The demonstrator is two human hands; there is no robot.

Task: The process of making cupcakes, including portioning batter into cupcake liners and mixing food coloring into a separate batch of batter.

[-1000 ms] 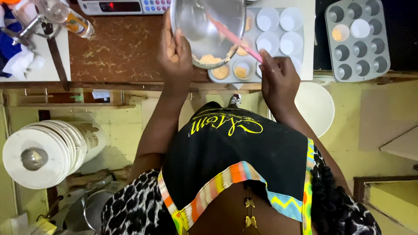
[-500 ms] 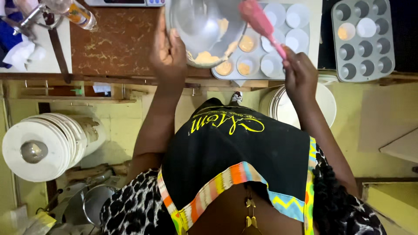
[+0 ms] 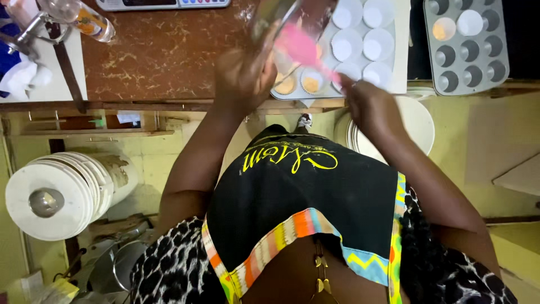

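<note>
My left hand [image 3: 243, 73] grips the rim of a metal mixing bowl [image 3: 292, 17], which is tilted over a white muffin tray [image 3: 365, 45] lined with paper cups. My right hand [image 3: 368, 104] holds a pink spatula [image 3: 304, 50] whose blade reaches into the bowl's mouth. The two cups nearest the counter's front edge, under the bowl, hold yellow batter [image 3: 310, 84]. The cups farther back look white and unfilled. The bowl and spatula are blurred by motion.
A grey metal muffin tin [image 3: 467, 45] lies at the right with two cups lined. A kitchen scale [image 3: 163, 3] and a bottle [image 3: 84, 19] sit at the back left of the brown counter [image 3: 157, 62]. White buckets [image 3: 53, 194] stand on the floor at left and one [image 3: 419, 121] at right.
The bowl has tipped further over the white tray and shifted right. My right hand has swung the pink spatula from above the tray down into the bowl's mouth.
</note>
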